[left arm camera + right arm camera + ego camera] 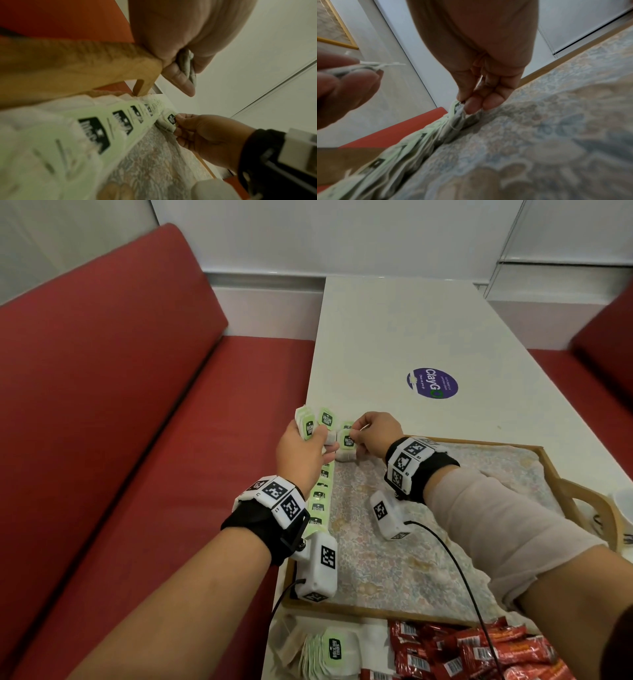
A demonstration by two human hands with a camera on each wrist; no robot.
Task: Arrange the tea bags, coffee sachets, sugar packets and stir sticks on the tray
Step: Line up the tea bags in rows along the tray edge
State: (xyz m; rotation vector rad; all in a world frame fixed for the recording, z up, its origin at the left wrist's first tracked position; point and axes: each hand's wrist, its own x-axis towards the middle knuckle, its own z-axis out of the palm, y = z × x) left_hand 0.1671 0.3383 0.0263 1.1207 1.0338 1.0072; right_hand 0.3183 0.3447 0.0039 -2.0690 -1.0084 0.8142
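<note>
A wooden tray (551,470) lined with a floral cloth (394,549) lies on the white table. A row of green-labelled tea bags (320,496) runs along the tray's left side, also seen as tea bags (109,129) in the left wrist view. My left hand (301,453) grips a small stack of tea bags (310,422) above the tray's far left corner. My right hand (373,436) pinches one tea bag (347,441) at the far end of the row, the same tea bag (170,119) in the left wrist view and tea bag (457,108) in the right wrist view.
Near the front edge lie a loose pile of tea bags (325,652) and a heap of red sachets (472,652). A purple sticker (432,382) marks the table beyond the tray. A red bench (120,422) runs along the left. A white cup (625,505) stands at the right edge.
</note>
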